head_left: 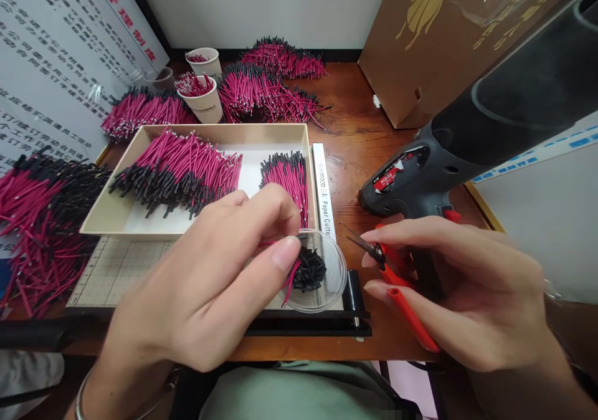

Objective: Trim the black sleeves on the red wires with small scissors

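**Wire and snips**

Near the bench's front edge, our left hand (210, 283) pinches a red wire (289, 285) over the clear dish (341, 275) of black sleeves. Our right hand (467, 289) grips red-handled snips (402, 285). The ruler strip (323, 189) reads "Paper Cutter".

On the white strip (322, 186) of the paper cutter I read "Paper Cutte", its end hidden. The wall poster (51, 65) carries slanted Chinese lines. The heat gun label (390, 177) is too small to read.
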The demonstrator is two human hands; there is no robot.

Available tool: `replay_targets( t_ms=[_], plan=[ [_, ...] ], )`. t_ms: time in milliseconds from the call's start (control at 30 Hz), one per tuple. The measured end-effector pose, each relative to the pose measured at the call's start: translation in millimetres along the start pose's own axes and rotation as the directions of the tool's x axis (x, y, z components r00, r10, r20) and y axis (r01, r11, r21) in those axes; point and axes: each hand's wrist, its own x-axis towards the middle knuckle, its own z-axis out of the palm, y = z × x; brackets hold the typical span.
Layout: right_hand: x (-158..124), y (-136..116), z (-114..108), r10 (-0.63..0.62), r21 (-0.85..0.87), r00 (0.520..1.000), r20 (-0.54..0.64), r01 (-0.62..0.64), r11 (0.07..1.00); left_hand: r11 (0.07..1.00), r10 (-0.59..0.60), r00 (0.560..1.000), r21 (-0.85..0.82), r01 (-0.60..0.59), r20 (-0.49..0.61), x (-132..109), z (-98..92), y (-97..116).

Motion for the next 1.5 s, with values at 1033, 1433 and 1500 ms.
replay_targets(
  t_ms=[1033, 1433, 1500],
  plan=[
    [3, -5, 18, -0.102, 0.090, 0.994, -0.036, 0.105, 0.990, 0.953, -0.085, 0.996, -0.294, 0.074, -0.023, -1, 4.9, -11],
    [4, -1, 17, -0.149, 0.005, 0.988, -0.036, 0.149, 0.989, 0.958, -0.002, 1.000, -0.286, 0.001, -0.003, 7, 1.0, -10],
    [3, -1, 16, -0.161, -0.005, 0.986, -0.050, 0.161, 0.987, 0.955, 0.007, 1.000, -0.295, -0.009, -0.009, 9, 0.8, -10]
  ],
)
